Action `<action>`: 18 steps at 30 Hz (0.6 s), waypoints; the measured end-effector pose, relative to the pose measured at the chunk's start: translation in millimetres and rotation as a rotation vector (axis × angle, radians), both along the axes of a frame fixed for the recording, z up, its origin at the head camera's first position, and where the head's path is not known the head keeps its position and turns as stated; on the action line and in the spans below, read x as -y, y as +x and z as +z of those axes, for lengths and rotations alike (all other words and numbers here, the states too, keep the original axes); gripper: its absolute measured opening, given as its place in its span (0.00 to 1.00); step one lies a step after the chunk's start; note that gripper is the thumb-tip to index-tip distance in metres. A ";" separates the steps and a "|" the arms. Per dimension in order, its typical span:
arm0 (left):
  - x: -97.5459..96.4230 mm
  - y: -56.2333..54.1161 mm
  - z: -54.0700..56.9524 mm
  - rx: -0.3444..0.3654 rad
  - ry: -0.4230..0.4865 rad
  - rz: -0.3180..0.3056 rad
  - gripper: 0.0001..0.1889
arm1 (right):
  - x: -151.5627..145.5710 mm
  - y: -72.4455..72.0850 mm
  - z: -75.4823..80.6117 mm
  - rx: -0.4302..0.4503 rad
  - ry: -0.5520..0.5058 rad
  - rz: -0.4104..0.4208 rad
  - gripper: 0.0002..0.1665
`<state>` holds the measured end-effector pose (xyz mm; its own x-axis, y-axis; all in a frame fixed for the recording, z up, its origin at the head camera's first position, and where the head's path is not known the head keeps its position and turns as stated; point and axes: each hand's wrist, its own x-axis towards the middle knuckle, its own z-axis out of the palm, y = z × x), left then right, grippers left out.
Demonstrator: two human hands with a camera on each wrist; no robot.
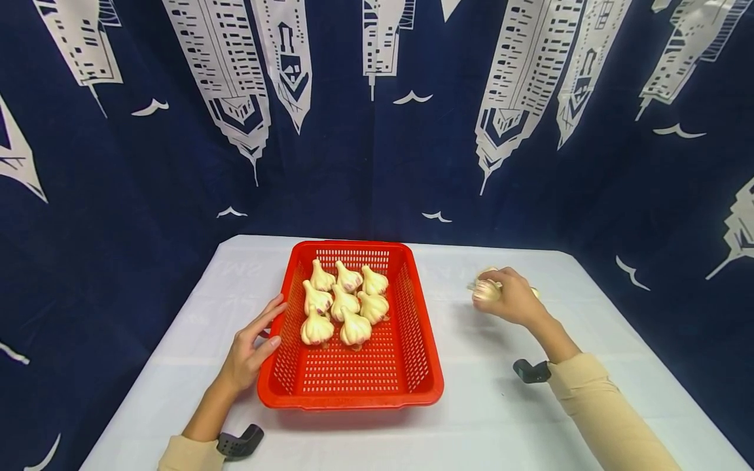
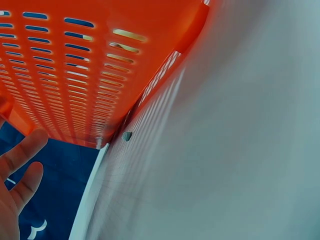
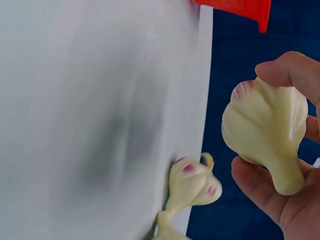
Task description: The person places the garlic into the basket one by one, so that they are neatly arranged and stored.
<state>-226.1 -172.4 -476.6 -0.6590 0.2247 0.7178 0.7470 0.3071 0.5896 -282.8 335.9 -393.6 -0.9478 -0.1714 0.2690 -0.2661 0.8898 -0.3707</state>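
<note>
My right hand (image 1: pixel 511 297) pinches a garlic bulb (image 3: pixel 265 125) between thumb and fingers, raised over the right side of the table. Just beyond it, another garlic bulb (image 3: pixel 192 182) lies on the cloth, with part of one more at the lower edge of the right wrist view. To the left stands a red plastic basket (image 1: pixel 353 400) with slotted walls. Several garlic bulbs (image 1: pixel 318 327) are grouped in its far and middle part. My left hand (image 1: pixel 244 356) rests against the basket's left rim, fingers extended and thumb apart.
White cloth covers the table (image 1: pixel 471 418). A dark blue curtain (image 1: pixel 353 176) with white building prints hangs behind it. Each wrist wears a black camera mount (image 1: pixel 533 371). A small dark speck-like object (image 2: pixel 127 136) shows beneath the basket's edge in the left wrist view.
</note>
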 end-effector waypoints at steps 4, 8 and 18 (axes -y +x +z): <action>0.0 -0.2 -0.4 -0.001 0.006 0.006 0.29 | 7.8 -0.5 4.2 0.011 -0.007 0.014 0.36; -0.1 -0.2 0.1 -0.002 0.006 0.012 0.29 | 12.9 -0.6 8.5 -0.006 -0.009 0.036 0.35; -1.2 1.7 1.8 -0.006 0.005 0.012 0.28 | 22.9 -0.2 17.6 -0.057 -0.028 0.093 0.34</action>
<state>-224.4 -171.2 -474.8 -0.6575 0.2131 0.7227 0.7467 0.3125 0.5871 -283.0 312.9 -376.0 -0.9110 -0.2497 0.3282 -0.3687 0.8495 -0.3772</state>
